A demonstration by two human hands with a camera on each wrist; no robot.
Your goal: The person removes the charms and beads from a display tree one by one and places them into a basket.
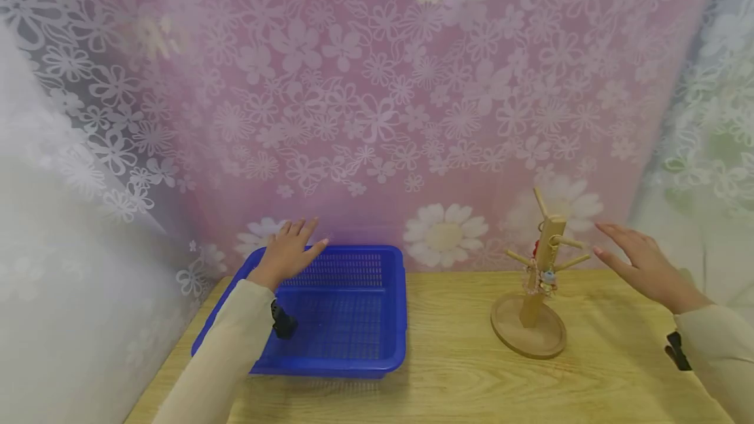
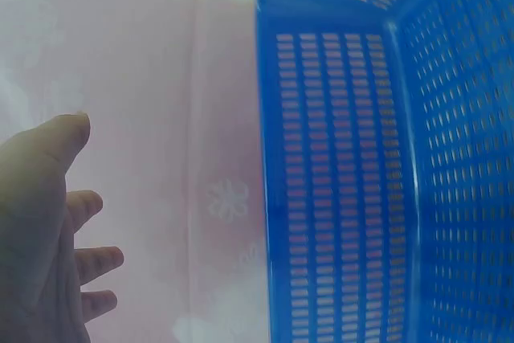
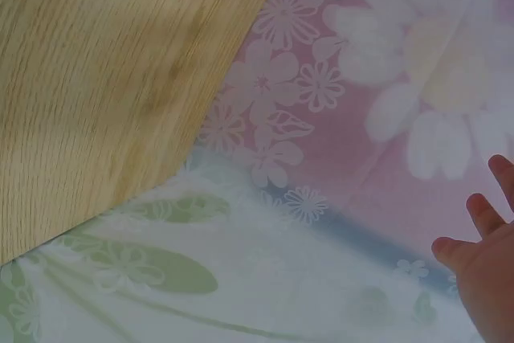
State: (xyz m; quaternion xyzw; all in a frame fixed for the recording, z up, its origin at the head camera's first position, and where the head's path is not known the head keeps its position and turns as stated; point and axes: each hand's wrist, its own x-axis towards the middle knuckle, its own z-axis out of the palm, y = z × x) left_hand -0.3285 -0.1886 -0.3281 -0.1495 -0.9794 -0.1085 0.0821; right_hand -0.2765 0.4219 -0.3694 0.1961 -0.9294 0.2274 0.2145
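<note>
Over the left part of a blue plastic basket hangs my left hand, its fingers spread and holding nothing. In the left wrist view that hand is beside the basket's slotted wall, apart from it. To the right stands a wooden jewelry stand with pegs and a round tray base. Small trinkets with red, pink and pale blue parts hang on its pegs; their exact kind is too small to tell. My right hand hovers just right of the stand, fingers extended, touching nothing.
Both items stand on a light wooden table. Behind it hangs a pink curtain with white flowers. Pale curtains close off the right side and the left. Each wrist wears a small black camera.
</note>
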